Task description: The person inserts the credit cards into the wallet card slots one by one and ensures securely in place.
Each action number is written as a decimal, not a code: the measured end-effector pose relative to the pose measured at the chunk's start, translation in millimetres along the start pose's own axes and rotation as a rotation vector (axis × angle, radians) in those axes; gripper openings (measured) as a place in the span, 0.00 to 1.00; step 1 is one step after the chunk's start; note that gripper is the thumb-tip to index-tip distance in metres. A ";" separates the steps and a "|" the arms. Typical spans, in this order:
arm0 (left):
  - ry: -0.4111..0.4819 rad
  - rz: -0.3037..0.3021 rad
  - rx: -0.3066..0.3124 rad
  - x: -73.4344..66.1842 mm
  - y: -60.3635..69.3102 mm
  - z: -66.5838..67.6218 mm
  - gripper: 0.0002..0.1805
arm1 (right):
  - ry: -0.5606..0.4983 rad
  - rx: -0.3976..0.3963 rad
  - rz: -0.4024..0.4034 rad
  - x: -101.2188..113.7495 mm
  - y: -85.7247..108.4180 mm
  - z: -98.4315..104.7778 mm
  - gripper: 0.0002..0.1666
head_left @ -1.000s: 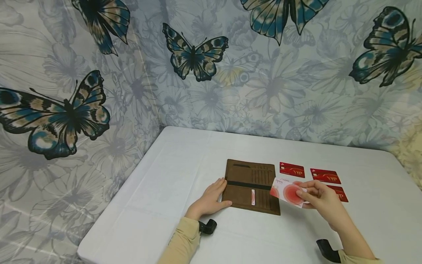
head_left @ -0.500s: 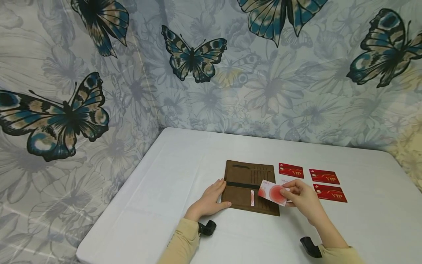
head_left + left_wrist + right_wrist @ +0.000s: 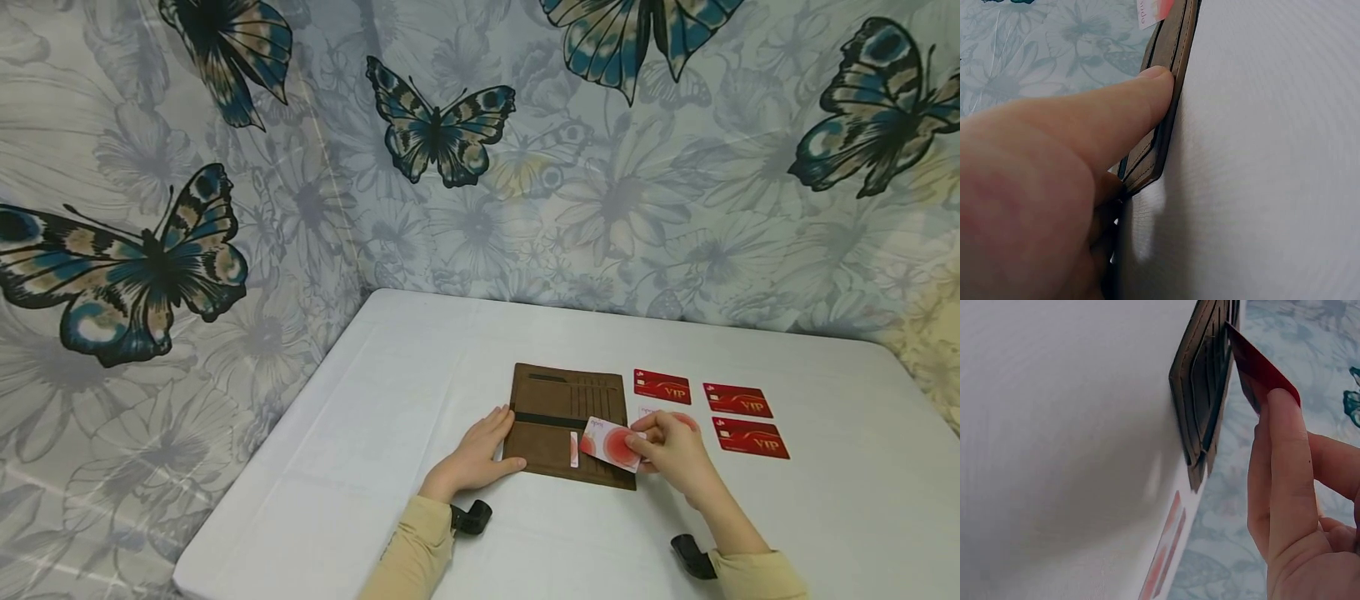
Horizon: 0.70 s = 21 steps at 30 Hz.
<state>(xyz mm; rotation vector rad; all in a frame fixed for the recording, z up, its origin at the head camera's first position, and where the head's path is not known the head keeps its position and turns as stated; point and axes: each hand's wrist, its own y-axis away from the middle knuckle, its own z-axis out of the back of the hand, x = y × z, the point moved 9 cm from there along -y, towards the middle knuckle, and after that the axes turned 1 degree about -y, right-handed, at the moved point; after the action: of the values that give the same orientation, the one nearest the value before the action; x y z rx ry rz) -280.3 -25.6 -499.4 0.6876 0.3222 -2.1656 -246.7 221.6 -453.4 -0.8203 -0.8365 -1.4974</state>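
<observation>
A brown wallet (image 3: 543, 446) lies unfolded on the table, a pink-and-white strip (image 3: 574, 449) showing in its lower half. My left hand (image 3: 476, 452) rests at its left edge with the fingers extended; in the left wrist view the thumb of that hand (image 3: 1066, 144) lies on the stitched wallet edge (image 3: 1179, 56). Between thumb and fingers my right hand (image 3: 675, 457) pinches a white card with red circles (image 3: 609, 442), tilted over the wallet's lower right part. From the right wrist view, the card's dark red underside (image 3: 1263, 369) has one corner close to the wallet slots (image 3: 1207, 369).
Red VIP cards lie right of the wallet: one nearest it (image 3: 662, 387), another farther right (image 3: 738, 401) and a third below that (image 3: 750, 437). A pink-and-white card (image 3: 686, 420) is partly hidden behind my right hand. Patterned butterfly fabric (image 3: 480, 225) stands behind the white table (image 3: 337, 433).
My right hand has moved left with the pinched card, from the wallet's right edge to over its lower right part, uncovering the lower red card. The left hand has stayed in place.
</observation>
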 end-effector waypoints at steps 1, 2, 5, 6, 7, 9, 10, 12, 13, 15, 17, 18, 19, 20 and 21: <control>0.003 -0.005 -0.002 -0.8 0.4 0.6 0.44 | 0.004 0.003 -0.007 -0.8 -0.1 -0.5 0.16; 0.006 -0.008 -0.002 -1.1 0.5 0.7 0.44 | 0.010 0.005 -0.010 -1.5 -0.2 -1.0 0.16; 0.010 0.001 0.003 -0.6 0.3 0.5 0.44 | 0.021 0.008 -0.023 -3.8 -0.1 -1.9 0.16; 0.010 0.008 0.006 0.2 0.0 0.0 0.44 | 0.022 0.012 -0.030 -4.6 0.2 -2.4 0.16; 0.012 0.018 0.011 1.3 -0.4 -0.6 0.44 | 0.024 0.018 -0.036 -5.4 0.5 -3.2 0.16; 0.003 0.028 0.013 3.2 -1.0 -1.8 0.44 | 0.026 0.033 -0.051 -7.1 1.4 -5.1 0.16; -0.001 0.033 0.015 4.0 -1.5 -2.3 0.44 | 0.025 0.041 -0.060 -7.9 1.9 -5.9 0.16; -0.008 0.039 0.018 5.0 -1.9 -2.9 0.44 | 0.025 0.058 -0.072 -9.3 2.6 -7.8 0.16; -0.012 0.041 0.019 5.5 -2.0 -3.2 0.44 | 0.025 0.066 -0.075 -9.8 2.8 -8.6 0.16; -0.012 0.042 0.018 5.9 -2.4 -3.3 0.44 | 0.023 0.080 -0.080 -10.5 3.1 -10.0 0.16; -0.009 0.041 0.019 5.2 -2.0 -2.8 0.44 | 0.025 0.091 -0.084 -11.9 3.0 -10.9 0.15; -0.007 0.040 0.017 4.9 -2.1 -2.6 0.44 | 0.028 0.097 -0.086 -12.6 2.9 -11.2 0.15; -0.007 0.036 0.016 4.2 -2.0 -2.3 0.44 | 0.035 0.101 -0.087 -13.4 2.7 -11.4 0.16; -0.006 0.032 0.013 3.6 -2.0 -1.9 0.44 | 0.041 0.104 -0.088 -14.3 2.4 -11.3 0.16; -0.007 0.029 0.012 3.1 -2.0 -1.8 0.44 | 0.047 0.107 -0.089 -15.1 2.0 -11.2 0.16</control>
<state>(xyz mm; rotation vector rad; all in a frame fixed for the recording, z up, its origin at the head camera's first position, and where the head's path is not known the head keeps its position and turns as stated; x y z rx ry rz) -282.8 -25.5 -502.7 0.6870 0.2934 -2.1434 -243.9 219.2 -472.0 -0.6741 -0.9202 -1.5306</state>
